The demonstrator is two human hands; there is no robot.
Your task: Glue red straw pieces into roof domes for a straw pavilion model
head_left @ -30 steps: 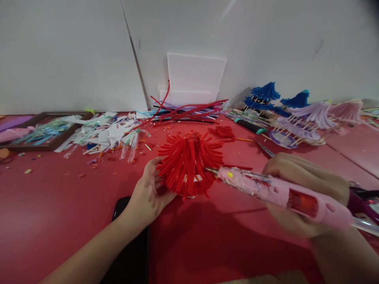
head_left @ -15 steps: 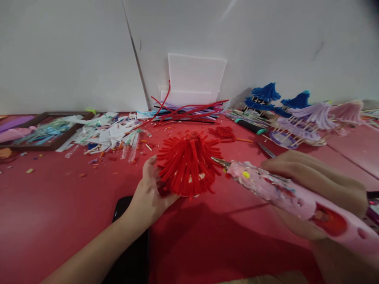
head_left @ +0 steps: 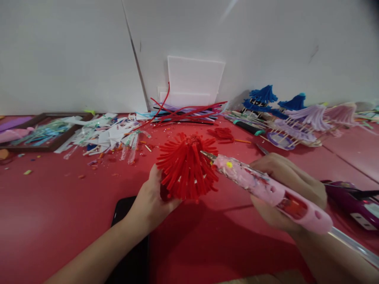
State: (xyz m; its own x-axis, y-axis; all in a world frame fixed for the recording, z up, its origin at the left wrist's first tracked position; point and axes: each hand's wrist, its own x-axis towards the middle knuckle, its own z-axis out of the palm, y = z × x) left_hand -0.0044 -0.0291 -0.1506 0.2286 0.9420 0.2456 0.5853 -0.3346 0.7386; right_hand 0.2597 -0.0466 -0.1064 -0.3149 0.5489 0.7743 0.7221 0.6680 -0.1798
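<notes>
A cone-shaped piece of red fuzzy strips (head_left: 189, 167) stands upright near the middle, its strips fanning outward. My left hand (head_left: 152, 195) grips its lower left side, with the fingertips partly hidden behind the strips. A pink glue gun (head_left: 266, 189), smeared with residue, is held in my right hand (head_left: 287, 185). Its metal tip points left and overlaps the upper right strips; whether it touches them I cannot tell. Part of a glue stick (head_left: 355, 246) sticks out of the gun's rear.
Behind lie red and purple stems (head_left: 189, 114), a red coil (head_left: 223, 135) and a black-handled tool (head_left: 248, 127). Blue and lilac models (head_left: 308, 118) stand back right, scraps (head_left: 109, 134) and a frame (head_left: 32, 149) left. A black phone (head_left: 130, 256) and purple power strip (head_left: 349, 201) are nearer.
My right hand and the glue gun have moved left, bringing the tip over the strips. The red cone leans slightly more toward me. More of the purple power strip shows.
</notes>
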